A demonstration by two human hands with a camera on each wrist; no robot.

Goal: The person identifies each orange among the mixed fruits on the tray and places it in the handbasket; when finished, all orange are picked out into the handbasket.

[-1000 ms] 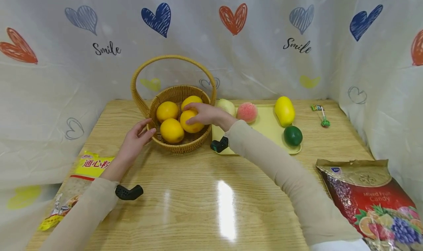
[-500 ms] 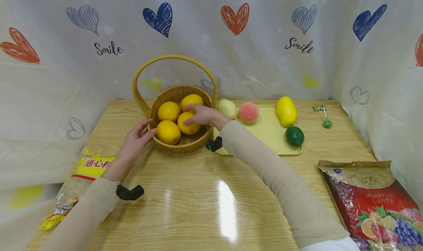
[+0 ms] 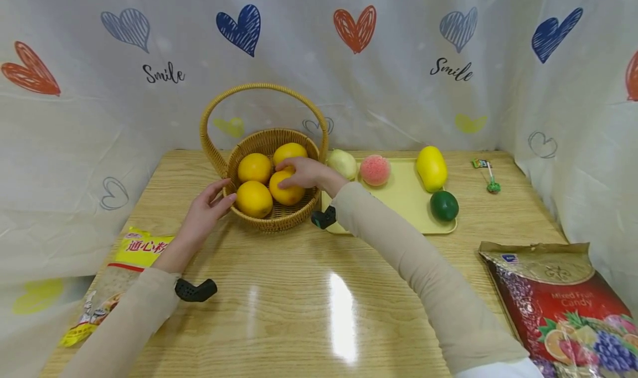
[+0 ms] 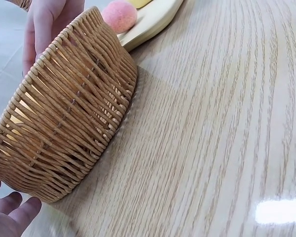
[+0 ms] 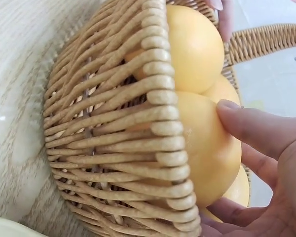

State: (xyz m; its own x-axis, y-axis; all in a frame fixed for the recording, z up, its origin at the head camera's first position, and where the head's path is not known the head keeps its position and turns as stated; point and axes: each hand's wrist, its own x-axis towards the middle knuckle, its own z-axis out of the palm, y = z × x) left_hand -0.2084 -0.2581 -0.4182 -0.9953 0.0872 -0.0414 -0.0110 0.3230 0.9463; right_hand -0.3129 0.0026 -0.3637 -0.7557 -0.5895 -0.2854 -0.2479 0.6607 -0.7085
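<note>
A round wicker basket (image 3: 271, 223) with a tall arched handle stands at the back left of the table. Inside it lie several yellow-orange oranges (image 3: 254, 169). My right hand (image 3: 306, 173) reaches over the basket's right side and grips the front right orange (image 5: 207, 148), thumb on one side and fingers on the other. That orange rests against its neighbours in the basket. At the left rim, my left hand (image 3: 201, 212) holds the basket, with some fingers (image 4: 24, 212) against the outer wall.
Right of the basket, a pale yellow tray (image 3: 394, 206) carries a pale green fruit (image 3: 342, 163), a peach (image 3: 375, 170), a mango (image 3: 431, 169) and a dark green fruit (image 3: 444, 206). Small candies (image 3: 492, 185) lie further right. Bags of pasta (image 3: 119, 273) and mixed fruit candy (image 3: 558, 295) flank the table.
The right hand and the orange in it have shifted slightly left within the basket. The front left orange has also moved left and turned. My left hand stays at the rim.
</note>
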